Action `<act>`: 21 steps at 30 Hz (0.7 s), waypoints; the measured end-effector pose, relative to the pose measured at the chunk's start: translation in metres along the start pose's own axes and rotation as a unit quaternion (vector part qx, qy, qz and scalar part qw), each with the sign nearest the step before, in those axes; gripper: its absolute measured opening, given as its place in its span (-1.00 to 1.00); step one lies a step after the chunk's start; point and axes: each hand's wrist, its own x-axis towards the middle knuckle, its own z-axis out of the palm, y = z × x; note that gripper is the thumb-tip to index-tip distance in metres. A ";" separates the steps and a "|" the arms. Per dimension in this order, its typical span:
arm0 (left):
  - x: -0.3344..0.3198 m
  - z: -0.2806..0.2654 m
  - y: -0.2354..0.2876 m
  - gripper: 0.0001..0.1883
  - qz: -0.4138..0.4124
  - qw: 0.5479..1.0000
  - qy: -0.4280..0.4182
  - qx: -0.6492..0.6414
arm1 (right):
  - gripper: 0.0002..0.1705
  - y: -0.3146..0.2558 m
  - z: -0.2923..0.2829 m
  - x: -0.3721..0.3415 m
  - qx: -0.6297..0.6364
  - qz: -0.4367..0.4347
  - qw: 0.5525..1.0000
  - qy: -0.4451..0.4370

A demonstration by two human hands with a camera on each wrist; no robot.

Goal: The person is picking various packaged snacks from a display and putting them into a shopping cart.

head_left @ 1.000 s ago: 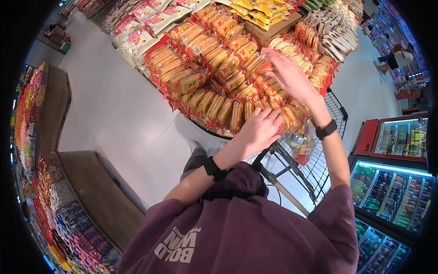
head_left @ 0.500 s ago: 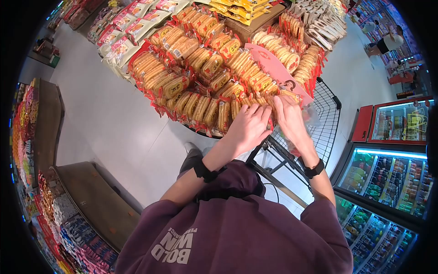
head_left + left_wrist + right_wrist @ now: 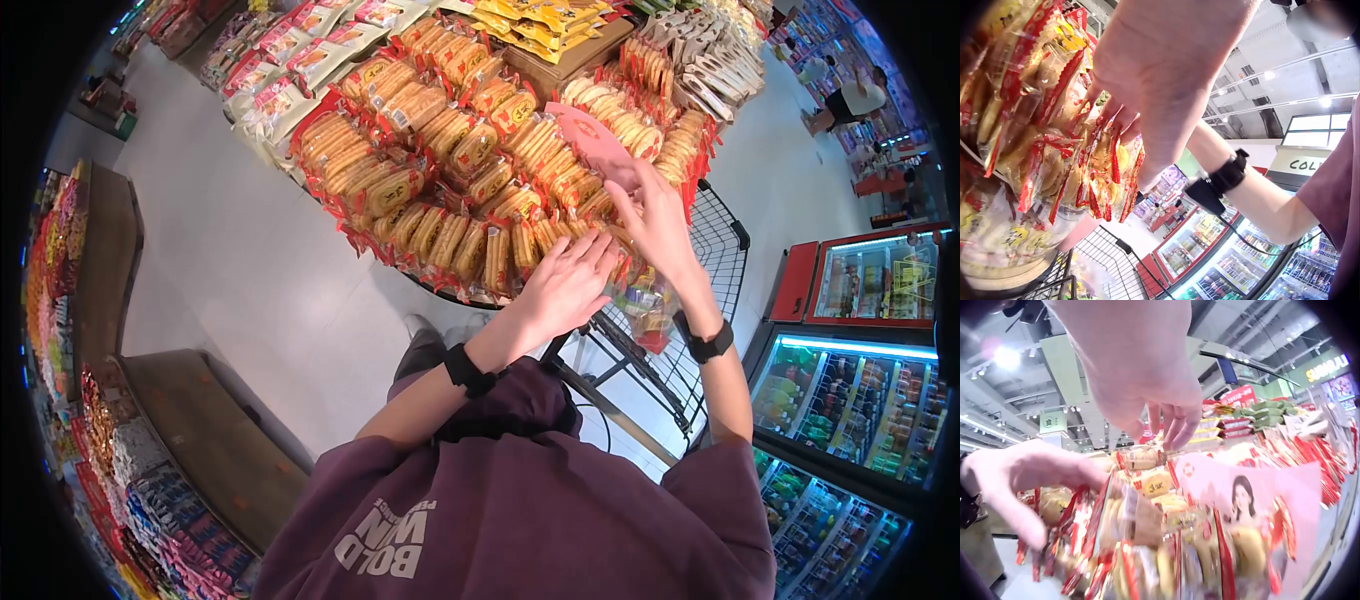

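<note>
Packs of biscuits (image 3: 455, 245) in clear wrappers with red ends stand in rows on a round display. My left hand (image 3: 568, 288) rests over the front row, fingers stretched across the pack tops; in the right wrist view its thumb stays apart from the fingers. My right hand (image 3: 658, 222) is raised a little farther back, over the packs beside a pink card (image 3: 590, 135), its fingers bent loosely downward. In the right wrist view, the right fingertips (image 3: 1175, 439) hang just above a row of packs, with nothing seen between them. The card carries a printed portrait.
A wire shopping cart (image 3: 715, 240) stands against the display's right side. White-and-pink bags (image 3: 310, 60) and yellow bags (image 3: 545, 25) lie farther back. Brown-sided shelving (image 3: 215, 440) is at left, drink fridges (image 3: 840, 410) at right. A person (image 3: 855, 98) is in the far aisle.
My right hand came down from the pink card to the front row beside the left hand, then lifted back toward the card. The left hand has stayed on the front packs.
</note>
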 end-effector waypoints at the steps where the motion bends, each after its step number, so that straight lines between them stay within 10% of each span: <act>1: -0.001 0.000 0.000 -0.32 0.002 1.000 0.001 0.004 | -0.68 -0.005 0.001 0.016 -0.011 -0.095 0.995 0.012; 5: -0.001 0.001 -0.002 -0.32 0.014 1.000 0.012 0.001 | -0.63 0.008 0.040 0.087 -0.120 -0.342 0.931 0.037; 11: -0.003 0.002 -0.005 -0.30 0.011 1.000 0.017 -0.004 | -0.64 0.010 0.050 0.113 -0.199 -0.285 0.936 -0.058; 14: -0.006 0.004 -0.004 -0.31 0.003 1.000 0.023 -0.011 | -0.70 -0.007 0.017 0.084 -0.141 -0.282 0.947 0.058; 17: -0.003 0.001 -0.001 -0.31 -0.010 1.000 0.010 -0.008 | -0.66 -0.013 -0.015 0.043 -0.074 -0.016 0.996 -0.052; 21: -0.002 -0.001 -0.001 -0.32 -0.011 1.000 0.004 -0.010 | -0.65 0.015 -0.019 -0.008 -0.089 -0.003 0.996 -0.024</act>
